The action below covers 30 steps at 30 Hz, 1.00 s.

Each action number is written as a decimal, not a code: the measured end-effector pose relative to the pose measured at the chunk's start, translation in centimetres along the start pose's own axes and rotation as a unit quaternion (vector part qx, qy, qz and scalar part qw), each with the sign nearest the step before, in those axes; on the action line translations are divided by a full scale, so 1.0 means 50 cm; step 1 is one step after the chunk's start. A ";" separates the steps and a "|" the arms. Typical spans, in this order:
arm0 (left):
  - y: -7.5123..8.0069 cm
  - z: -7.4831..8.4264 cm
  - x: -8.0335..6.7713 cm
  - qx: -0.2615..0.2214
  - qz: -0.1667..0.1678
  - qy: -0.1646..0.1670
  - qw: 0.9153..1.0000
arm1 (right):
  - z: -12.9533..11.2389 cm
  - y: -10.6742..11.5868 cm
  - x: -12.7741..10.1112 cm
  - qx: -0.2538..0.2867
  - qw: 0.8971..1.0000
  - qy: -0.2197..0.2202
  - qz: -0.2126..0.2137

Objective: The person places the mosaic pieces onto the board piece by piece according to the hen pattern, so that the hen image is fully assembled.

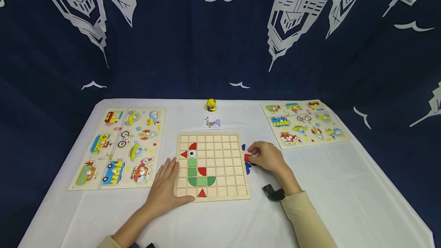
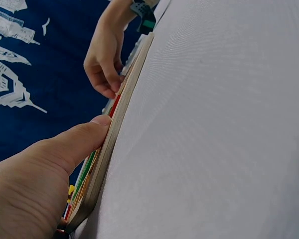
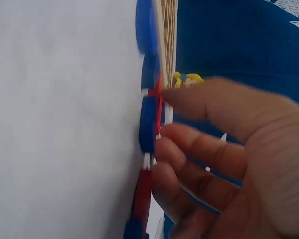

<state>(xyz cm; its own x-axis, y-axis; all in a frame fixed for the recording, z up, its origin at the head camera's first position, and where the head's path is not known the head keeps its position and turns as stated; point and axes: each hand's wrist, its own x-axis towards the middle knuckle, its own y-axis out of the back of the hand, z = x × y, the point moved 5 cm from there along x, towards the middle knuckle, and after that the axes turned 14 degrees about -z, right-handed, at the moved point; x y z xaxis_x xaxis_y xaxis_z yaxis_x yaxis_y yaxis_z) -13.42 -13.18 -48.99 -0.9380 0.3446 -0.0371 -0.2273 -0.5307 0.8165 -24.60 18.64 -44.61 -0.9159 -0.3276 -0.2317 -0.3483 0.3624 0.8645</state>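
A wooden grid board [image 1: 228, 171] lies in the middle, with red and green pieces and an eye piece [image 1: 192, 154] set in it as a bird shape. My left hand [image 1: 166, 186] rests along the board's left edge, fingers extended, the thumb [image 2: 84, 142] against its front edge. Beyond the right edge, my right hand [image 1: 270, 158] pinches a red piece [image 1: 247, 157] between thumb and fingertips. Around that piece lie several blue pieces [image 1: 247, 170], partly hidden by the fingers. Another red piece [image 3: 143, 196] shows lower in the right wrist view.
A picture card [image 1: 211, 122] of a bird and a small yellow figure [image 1: 211, 105] stand behind the board. Vehicle puzzle boards lie at the left [image 1: 117, 128] and the right [image 1: 275, 126]. A dark blue patterned curtain [image 1: 220, 49] hangs behind the white-covered table [image 1: 344, 179].
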 end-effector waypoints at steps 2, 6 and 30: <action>0.000 0.000 -0.001 -0.001 0.001 0.001 1.000 | 0.000 -0.002 0.001 -0.001 1.000 0.005 -0.011; 0.002 -0.001 -0.002 -0.002 0.004 0.002 1.000 | 0.000 -0.004 0.003 -0.005 1.000 0.011 -0.026; 0.003 -0.002 0.000 -0.011 -0.005 0.002 1.000 | -0.223 -0.068 0.000 -0.057 0.983 0.159 -0.066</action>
<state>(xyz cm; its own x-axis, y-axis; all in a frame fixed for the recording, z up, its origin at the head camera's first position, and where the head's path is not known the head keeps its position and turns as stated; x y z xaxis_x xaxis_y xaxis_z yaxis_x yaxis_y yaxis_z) -13.47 -13.33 -48.90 -0.9368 0.3466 -0.0474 -0.2418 -0.5436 0.8038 -21.17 7.69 -42.59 -0.7495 -0.6278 -0.2098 -0.4183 0.2037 0.8852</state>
